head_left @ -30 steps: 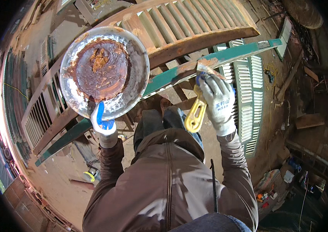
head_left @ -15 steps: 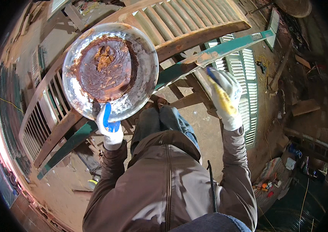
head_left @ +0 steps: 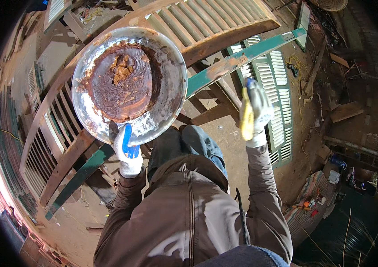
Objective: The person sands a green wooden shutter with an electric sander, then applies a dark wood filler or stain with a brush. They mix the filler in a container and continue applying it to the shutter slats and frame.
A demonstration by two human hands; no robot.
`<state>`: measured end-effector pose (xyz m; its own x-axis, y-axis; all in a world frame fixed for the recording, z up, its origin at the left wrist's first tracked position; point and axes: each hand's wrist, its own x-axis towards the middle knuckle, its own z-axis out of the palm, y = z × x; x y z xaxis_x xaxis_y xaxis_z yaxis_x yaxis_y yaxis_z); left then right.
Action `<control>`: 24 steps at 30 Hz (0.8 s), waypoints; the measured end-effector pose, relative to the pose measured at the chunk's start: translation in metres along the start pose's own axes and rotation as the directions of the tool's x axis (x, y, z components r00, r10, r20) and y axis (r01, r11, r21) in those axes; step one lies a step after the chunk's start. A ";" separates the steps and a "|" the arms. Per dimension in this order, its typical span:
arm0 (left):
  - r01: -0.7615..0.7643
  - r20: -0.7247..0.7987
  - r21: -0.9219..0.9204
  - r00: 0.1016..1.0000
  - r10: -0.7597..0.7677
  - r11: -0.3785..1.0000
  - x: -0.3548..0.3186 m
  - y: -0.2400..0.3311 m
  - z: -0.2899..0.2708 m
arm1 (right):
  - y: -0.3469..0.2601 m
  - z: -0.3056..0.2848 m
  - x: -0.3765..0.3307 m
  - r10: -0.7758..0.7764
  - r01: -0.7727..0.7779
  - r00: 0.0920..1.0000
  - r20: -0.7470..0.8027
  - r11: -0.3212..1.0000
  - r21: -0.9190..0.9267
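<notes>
My left hand [head_left: 128,151], in a white glove with blue coating, grips the near rim of a round metal bowl [head_left: 175,95], thumb over the edge. Thick reddish-brown paste [head_left: 120,84] fills the bowl's middle, with a rough orange-brown lump on top. My right hand [head_left: 258,109], gloved in white too, is closed around a yellow-handled tool [head_left: 247,118]; motion blurs it, and its working end cannot be made out. Just beyond that hand, not touching it, runs a green wooden beam [head_left: 260,50] with a brown patch [head_left: 229,66] along its face.
A curved, slatted wooden shutter frame [head_left: 224,42] lies beyond the bowl and the beam. White-and-green louvred shutters [head_left: 282,102] lie at right. Stacked green boards [head_left: 8,142] stand at far left. A yellow cord [head_left: 302,73] and loose wood [head_left: 347,111] lie on the right-hand floor.
My right hand has drawn back from the green beam toward me, with the yellow-handled tool still in it. The bowl stays in my left hand, nearly unmoved.
</notes>
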<state>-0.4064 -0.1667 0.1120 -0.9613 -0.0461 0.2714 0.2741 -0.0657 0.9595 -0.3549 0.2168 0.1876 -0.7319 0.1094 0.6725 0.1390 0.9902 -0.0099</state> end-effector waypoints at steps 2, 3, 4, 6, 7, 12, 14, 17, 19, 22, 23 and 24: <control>-0.117 0.071 0.162 0.992 0.107 0.980 0.003 0.002 0.002 | 0.016 -0.003 0.020 0.072 -0.074 0.997 0.039 0.997 0.038; -0.183 0.105 0.237 0.981 0.162 0.954 0.005 0.004 0.003 | 0.024 -0.001 0.030 0.007 -0.007 1.000 0.008 0.998 0.063; -0.186 0.105 0.241 0.981 0.165 0.953 0.004 0.001 0.002 | 0.022 0.000 0.035 0.171 -0.184 0.981 0.092 0.970 0.158; -0.178 0.103 0.230 0.982 0.158 0.957 0.004 0.001 0.002 | 0.018 -0.002 0.034 0.039 -0.049 0.985 0.167 0.997 0.058; -0.167 0.101 0.213 0.984 0.148 0.963 0.003 0.002 0.002 | 0.016 -0.004 0.032 -0.025 0.023 0.978 0.209 1.000 0.010; -0.101 0.065 0.108 0.993 0.095 0.989 0.005 0.012 0.013 | 0.028 -0.017 0.044 0.016 -0.047 0.968 0.250 0.992 0.117; -0.025 0.016 0.022 1.000 0.025 0.999 0.005 0.008 0.008 | 0.032 -0.002 0.062 0.021 -0.056 0.990 0.140 0.968 0.246; 0.017 0.016 0.006 1.000 -0.017 1.000 0.009 0.013 0.013 | 0.018 -0.012 0.063 -0.032 -0.027 0.954 0.298 0.981 0.194; -0.040 0.044 0.113 0.998 0.035 0.993 0.014 0.028 0.021 | -0.006 -0.028 0.052 -0.119 0.059 0.930 0.347 0.982 0.177; -0.135 0.185 0.169 0.977 0.104 0.976 0.033 0.039 0.058 | -0.004 -0.049 0.052 0.044 -0.192 0.926 0.376 0.910 0.367; -0.177 0.216 0.182 0.967 0.136 0.967 0.042 0.044 0.077 | -0.001 -0.055 0.057 0.148 -0.278 0.932 0.331 0.879 0.388; -0.160 0.209 0.159 0.970 0.125 0.974 0.053 0.061 0.106 | 0.005 -0.062 0.058 0.300 -0.423 0.904 0.305 0.735 0.531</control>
<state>-0.4435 -0.0676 0.1934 -0.9036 0.1550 0.3994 0.4168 0.1020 0.9033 -0.3553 0.2228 0.2718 -0.8235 0.4220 0.3791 0.0575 0.7270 -0.6842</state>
